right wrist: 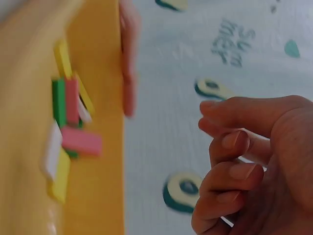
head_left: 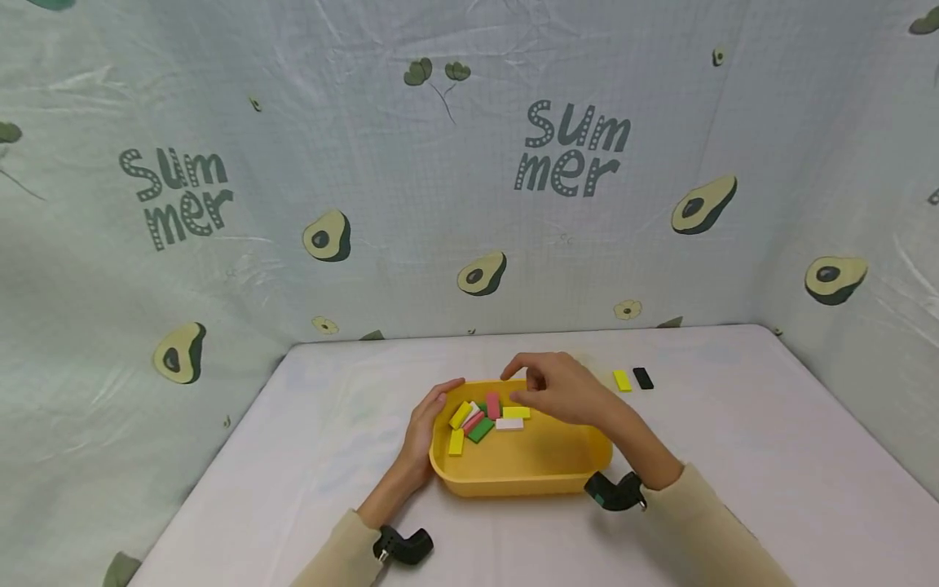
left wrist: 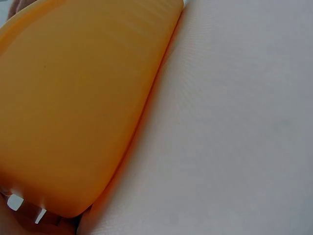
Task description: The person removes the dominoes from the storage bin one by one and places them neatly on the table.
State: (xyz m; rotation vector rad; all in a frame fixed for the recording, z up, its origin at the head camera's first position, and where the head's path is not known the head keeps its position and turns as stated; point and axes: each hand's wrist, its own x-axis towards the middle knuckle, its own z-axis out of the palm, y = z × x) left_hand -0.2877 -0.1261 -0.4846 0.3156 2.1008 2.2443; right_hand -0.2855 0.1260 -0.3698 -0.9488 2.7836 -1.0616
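Observation:
My left hand lies along the outer left side of the yellow basket, its fingers reaching to the back left corner. Part of that hand shows at the bottom left in the left wrist view, against the orange-looking basket wall. Above the basket's back rim is my right hand, thumb and index finger apart in the head view, with nothing visible between them. In the right wrist view its fingers are bent. Inside the basket, yellow, green, white and pink blocks lie loosely piled at the left.
Behind the basket to the right, a yellow block and a black block lie side by side on the white table. A patterned cloth hangs behind and beside the table.

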